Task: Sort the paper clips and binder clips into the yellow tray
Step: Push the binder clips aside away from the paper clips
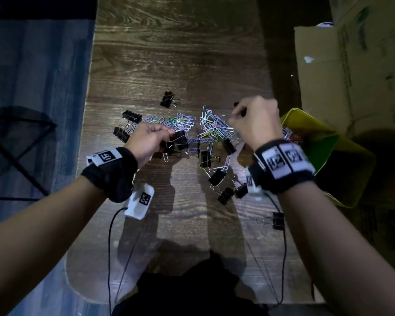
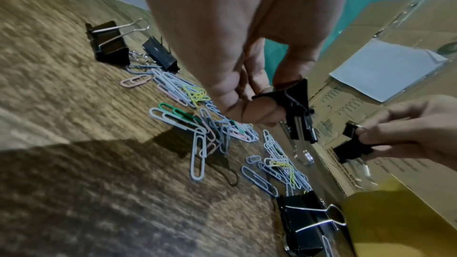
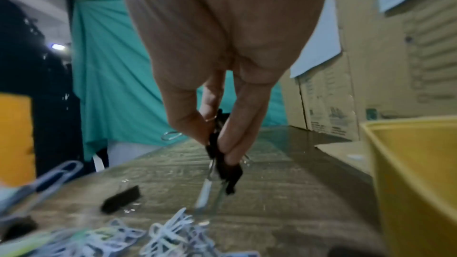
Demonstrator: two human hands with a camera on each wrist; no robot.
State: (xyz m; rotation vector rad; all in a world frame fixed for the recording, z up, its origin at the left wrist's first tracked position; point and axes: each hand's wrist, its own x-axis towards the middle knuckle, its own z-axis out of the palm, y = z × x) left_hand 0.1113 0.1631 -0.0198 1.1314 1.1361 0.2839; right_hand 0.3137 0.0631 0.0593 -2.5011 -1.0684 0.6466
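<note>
My left hand (image 1: 167,135) pinches a black binder clip (image 1: 179,140) just above the wooden table, beside the spread of coloured paper clips (image 1: 205,126). The left wrist view shows the thumb and fingers of the left hand (image 2: 262,105) gripping that clip (image 2: 298,110) over the paper clips (image 2: 222,134). My right hand (image 1: 235,115) is raised over the pile's right side. In the right wrist view the right hand (image 3: 217,144) pinches black binder clips (image 3: 226,169) that hang below the fingers. The yellow tray (image 1: 306,119) stands tilted at the table's right edge, with clips inside.
Loose black binder clips lie around the pile: one at the back (image 1: 168,99), two at the left (image 1: 131,116), several in front (image 1: 217,176), one near the right forearm (image 1: 277,221). A cardboard box (image 1: 351,65) stands behind the tray. Cables trail from both wrists.
</note>
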